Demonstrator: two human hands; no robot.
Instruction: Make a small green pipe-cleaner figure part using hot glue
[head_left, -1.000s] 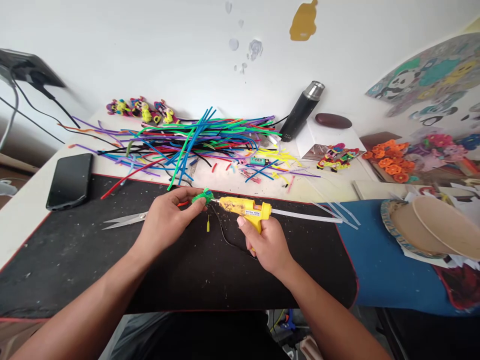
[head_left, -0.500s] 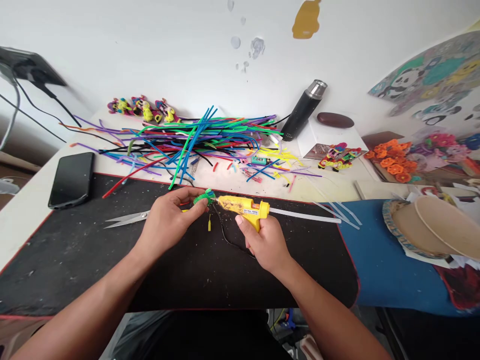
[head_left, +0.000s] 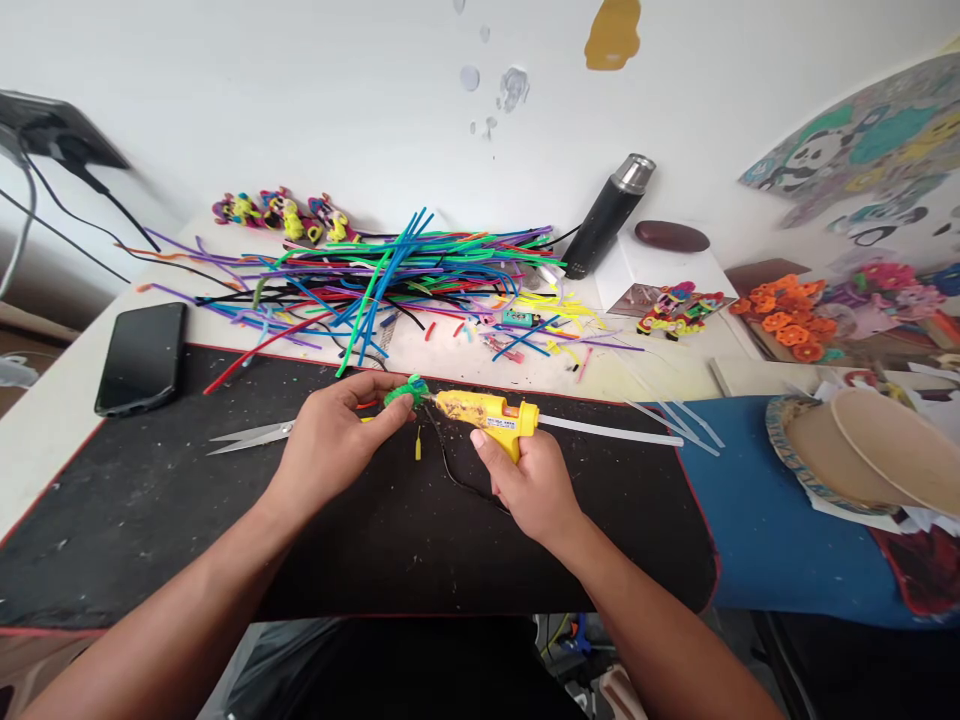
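Note:
My left hand (head_left: 337,430) pinches a small green pipe-cleaner piece (head_left: 406,392) with a bit of blue on it, between thumb and fingers. My right hand (head_left: 529,485) is wrapped round the grip of a yellow hot glue gun (head_left: 476,410), whose nozzle points left at the green piece. Whether the tip touches it I cannot tell. A long clear glue stick (head_left: 611,431) sticks out of the gun's rear. Scissors (head_left: 251,438) lie with blades apart beside my left hand, which hides their handles. A tiny yellow piece (head_left: 418,445) sits below the green one.
Behind the black mat (head_left: 360,560) lies a heap of coloured pipe cleaners (head_left: 390,270). A phone (head_left: 142,355) is at the left. A black flask (head_left: 609,218), a white box (head_left: 660,265) and loose glue sticks (head_left: 686,425) are to the right, with a round container (head_left: 802,470) farther over.
The green piece and my left hand have shifted very slightly left, opening a little more distance from the nozzle. The right hand and glue gun look the same.

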